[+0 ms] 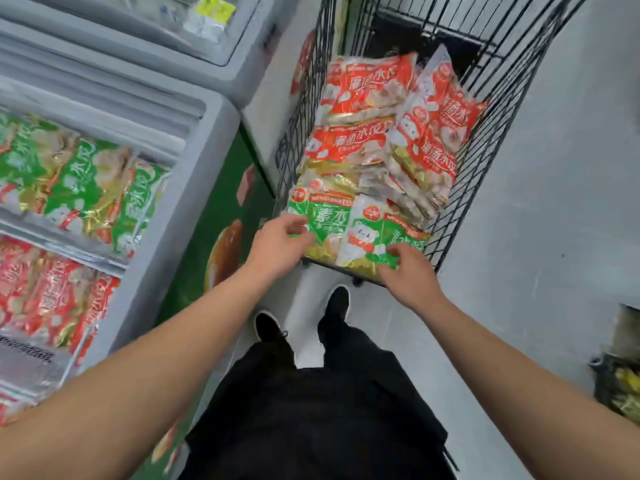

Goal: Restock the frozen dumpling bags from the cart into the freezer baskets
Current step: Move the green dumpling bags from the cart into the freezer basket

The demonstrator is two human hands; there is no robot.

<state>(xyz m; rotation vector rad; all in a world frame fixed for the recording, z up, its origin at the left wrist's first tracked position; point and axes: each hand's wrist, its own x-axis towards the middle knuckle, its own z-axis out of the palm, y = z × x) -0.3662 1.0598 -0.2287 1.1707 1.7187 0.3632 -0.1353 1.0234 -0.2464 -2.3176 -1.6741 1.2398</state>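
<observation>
A black wire cart stands ahead of me, holding several red dumpling bags at the back and two green bags at its near end. My left hand grips the near-left corner of the left green bag. My right hand pinches the near edge of the right green bag. Both bags still lie in the cart. On my left the open chest freezer shows a basket of green bags and, nearer me, a basket of red bags.
A second freezer with a glass lid stands farther back on the left. My black shoes are on the grey floor just before the cart. A dark crate with yellow packs sits at the right edge.
</observation>
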